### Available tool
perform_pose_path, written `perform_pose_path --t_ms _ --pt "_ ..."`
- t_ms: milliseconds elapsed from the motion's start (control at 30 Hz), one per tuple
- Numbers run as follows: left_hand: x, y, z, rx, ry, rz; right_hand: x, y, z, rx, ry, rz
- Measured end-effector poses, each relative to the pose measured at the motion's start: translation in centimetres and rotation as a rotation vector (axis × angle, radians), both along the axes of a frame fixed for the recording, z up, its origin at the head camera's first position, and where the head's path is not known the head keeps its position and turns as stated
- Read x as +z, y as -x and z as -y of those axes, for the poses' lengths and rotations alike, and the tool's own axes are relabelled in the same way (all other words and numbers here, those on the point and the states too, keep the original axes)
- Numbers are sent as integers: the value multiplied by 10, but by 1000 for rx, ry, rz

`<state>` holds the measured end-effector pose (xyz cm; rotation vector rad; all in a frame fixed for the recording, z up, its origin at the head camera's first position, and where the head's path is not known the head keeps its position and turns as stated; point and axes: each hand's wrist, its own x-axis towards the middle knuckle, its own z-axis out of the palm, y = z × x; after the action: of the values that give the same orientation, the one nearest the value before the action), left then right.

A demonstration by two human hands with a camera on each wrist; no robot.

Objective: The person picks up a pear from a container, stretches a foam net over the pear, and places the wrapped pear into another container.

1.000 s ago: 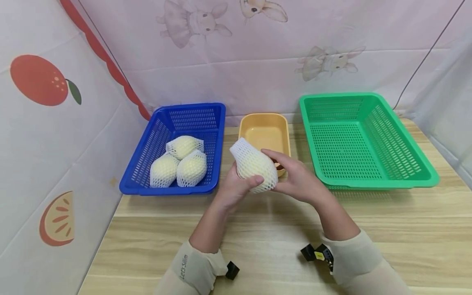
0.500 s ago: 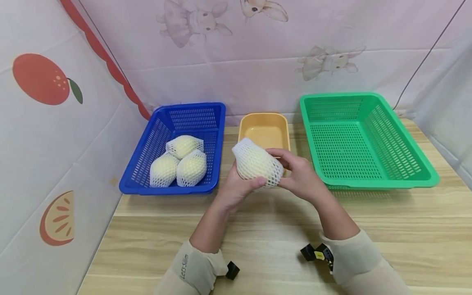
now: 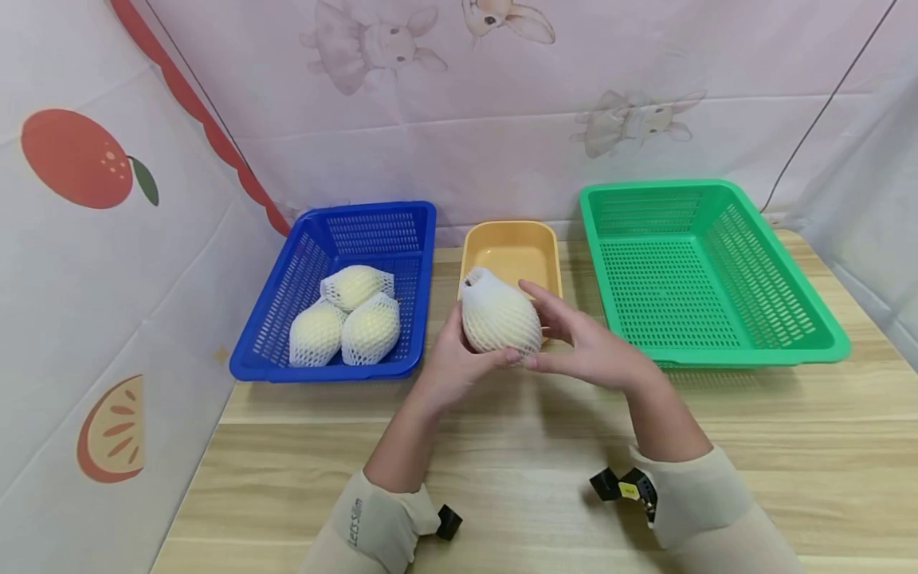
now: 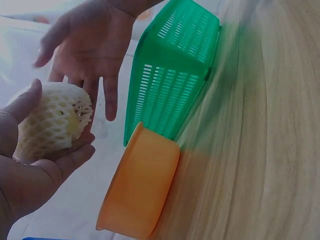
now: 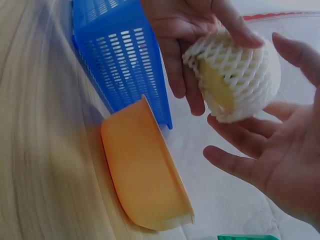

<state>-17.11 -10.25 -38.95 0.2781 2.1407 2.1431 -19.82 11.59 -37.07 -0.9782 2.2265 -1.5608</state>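
Note:
A pale yellow fruit in a white foam net sleeve [image 3: 500, 315] is held above the table, in front of the yellow-orange box [image 3: 512, 259]. My left hand [image 3: 453, 363] grips it from the left, thumb across its near side. Around its right side my right hand [image 3: 584, 347] spreads its fingers. In the right wrist view that hand's thumb stands away from the netted fruit [image 5: 240, 75]; whether its fingertips touch the net I cannot tell. The sleeve's open lower end shows yellow skin in the left wrist view [image 4: 72, 122]. A small dark spot shows at its upper end.
At the left a blue basket [image 3: 251, 363] holds 3 similar fruits in foam nets [image 3: 370, 328]. A green slotted basket [image 3: 825, 351] stands to the right. All stand on a wooden table [image 3: 531, 478] before a printed cloth backdrop [image 3: 502, 143].
The fruit has turned in my left hand, its dark spot coming into view at the upper end. My right hand's fingers have loosened from the lower end of the net and spread wider.

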Motion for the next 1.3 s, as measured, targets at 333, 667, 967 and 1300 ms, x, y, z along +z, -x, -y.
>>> perform_pose_path --t_ms 333,667,967,1300 --pt "3 -1 0 -62 23 -60 -1 1 7 -136 33 26" --pt "8 -2 13 -131 -84 -34 1 -1 5 -177 300 155" --pt "12 -3 10 13 -171 5 1 0 4 -152 381 230" --pt "8 -1 10 18 -170 53 1 1 2 -142 279 275"
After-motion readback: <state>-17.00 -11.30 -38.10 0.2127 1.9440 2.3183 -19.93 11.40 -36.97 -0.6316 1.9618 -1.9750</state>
